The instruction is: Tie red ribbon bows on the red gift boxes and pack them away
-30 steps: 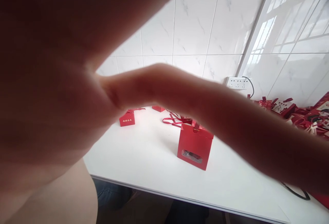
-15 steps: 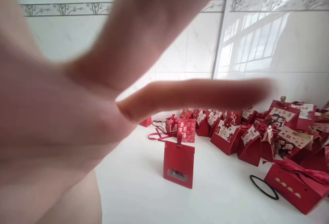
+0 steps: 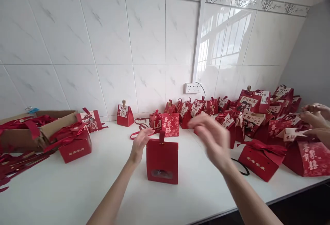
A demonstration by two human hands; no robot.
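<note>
A red gift box (image 3: 162, 158) with a small clear window low on its front stands upright on the white table (image 3: 103, 190). A ribbon loop (image 3: 162, 136) rises from its top edge. My left hand (image 3: 140, 144) is just beside the box's upper left corner, fingers stretched out, holding nothing; I cannot tell whether its fingertips touch the box. To the right of the box and apart from it, my right hand (image 3: 212, 139) is in the air, slightly blurred, its fingers loosely bent and apart with nothing between them.
Many red gift boxes (image 3: 250, 103) crowd the right side. A ribbon-tied box (image 3: 261, 159) lies near a black ring (image 3: 243, 168). At far right, another person's hands (image 3: 316, 115) work. On the left are a cardboard carton (image 3: 58, 125) and a red box (image 3: 77, 147). A power strip (image 3: 193, 88) hangs behind.
A hand that covered much of the view up close is gone from there. The view has widened, and both my hands now show around the windowed box, which still stands.
</note>
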